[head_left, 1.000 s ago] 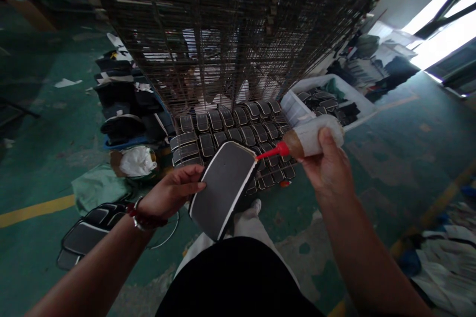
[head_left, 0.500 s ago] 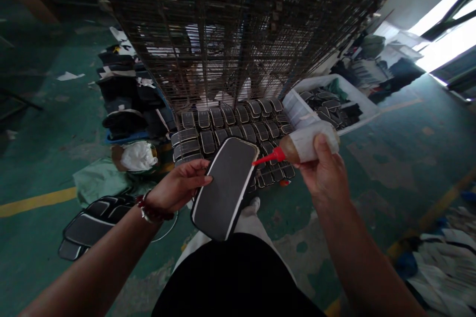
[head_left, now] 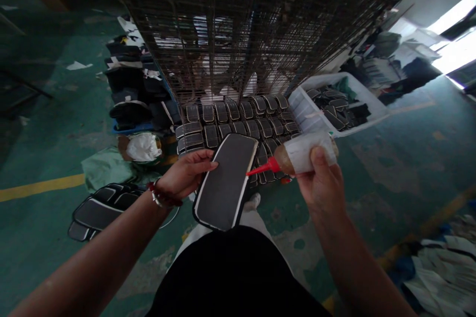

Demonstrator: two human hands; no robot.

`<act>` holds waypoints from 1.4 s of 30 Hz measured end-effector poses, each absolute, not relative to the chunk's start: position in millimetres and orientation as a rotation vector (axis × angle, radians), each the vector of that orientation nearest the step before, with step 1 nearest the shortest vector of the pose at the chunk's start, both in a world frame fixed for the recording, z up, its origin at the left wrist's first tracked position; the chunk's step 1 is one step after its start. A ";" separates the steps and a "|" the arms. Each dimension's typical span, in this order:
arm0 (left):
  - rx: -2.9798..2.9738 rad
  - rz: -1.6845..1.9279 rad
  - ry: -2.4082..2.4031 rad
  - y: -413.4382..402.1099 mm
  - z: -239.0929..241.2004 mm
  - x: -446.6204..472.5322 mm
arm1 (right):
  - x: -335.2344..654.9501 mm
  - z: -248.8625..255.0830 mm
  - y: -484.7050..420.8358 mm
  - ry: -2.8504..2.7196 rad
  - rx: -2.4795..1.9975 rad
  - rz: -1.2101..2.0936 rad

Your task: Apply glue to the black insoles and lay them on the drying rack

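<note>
My left hand (head_left: pixel 193 171) pinches the left edge of a dark grey padded panel (head_left: pixel 226 181) with rounded corners, a black rim and a white line inside it. The panel is tilted in front of my lap. My right hand (head_left: pixel 322 178) is wrapped round a squeeze bottle (head_left: pixel 303 153) with a white wrap, brownish contents and a red nozzle (head_left: pixel 264 166). The nozzle points left, its tip at the panel's right edge. Along that edge above the tip, the line looks yellowish; below, it is white.
Rows of similar small panels (head_left: pixel 232 110) lie on a wire rack (head_left: pixel 230 20) ahead. A white bin (head_left: pixel 372 116) with dark pieces stands right of it. More panels (head_left: pixel 98 210) lie on the floor at left, near a bag (head_left: pixel 143 147) and stacked black pieces (head_left: pixel 128 77).
The red nozzle tip has slid down along the panel's right edge, with my right hand moving slightly down and left. My left hand still holds the panel. The view has shifted a little.
</note>
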State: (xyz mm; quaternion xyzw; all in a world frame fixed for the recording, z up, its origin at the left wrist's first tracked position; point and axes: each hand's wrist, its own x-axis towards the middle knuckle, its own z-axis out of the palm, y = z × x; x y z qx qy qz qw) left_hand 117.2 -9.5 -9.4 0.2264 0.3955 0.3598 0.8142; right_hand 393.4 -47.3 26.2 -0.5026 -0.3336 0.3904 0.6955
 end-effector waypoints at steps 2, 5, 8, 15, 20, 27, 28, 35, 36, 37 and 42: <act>0.474 0.773 0.860 -8.8 -9.4 117.7 | 391.0 25.4 -50.0 -0.757 -1.116 0.871; 0.465 0.764 0.893 -7.6 -7.6 118.6 | 388.4 23.1 -54.0 -0.763 -1.084 0.872; 0.442 0.776 0.933 -6.7 -5.2 120.1 | 387.1 20.0 -58.4 -0.804 -1.046 0.907; 0.385 0.835 0.972 -1.6 -6.6 121.6 | 384.1 18.6 -69.4 -0.888 -1.020 0.967; 0.324 0.889 1.024 4.4 -5.9 119.9 | 384.7 16.5 -72.9 -0.908 -0.965 0.992; 0.164 1.017 1.063 8.7 -4.5 122.3 | 388.3 10.7 -69.6 -0.915 -0.908 0.950; 0.124 1.028 1.059 8.8 -4.7 123.1 | 388.4 11.2 -68.4 -0.900 -0.899 0.931; -0.144 1.123 1.063 4.0 -5.8 136.2 | 388.8 16.2 -58.3 -0.804 -0.889 0.750; -0.170 1.136 1.062 2.6 -6.1 139.0 | 388.6 16.8 -56.9 -0.791 -0.889 0.729; -0.191 1.143 1.061 1.1 -6.4 141.9 | 388.4 17.3 -55.6 -0.778 -0.890 0.712; -0.232 1.178 1.039 -3.6 -8.8 154.2 | 388.4 15.5 -52.5 -0.747 -0.889 0.689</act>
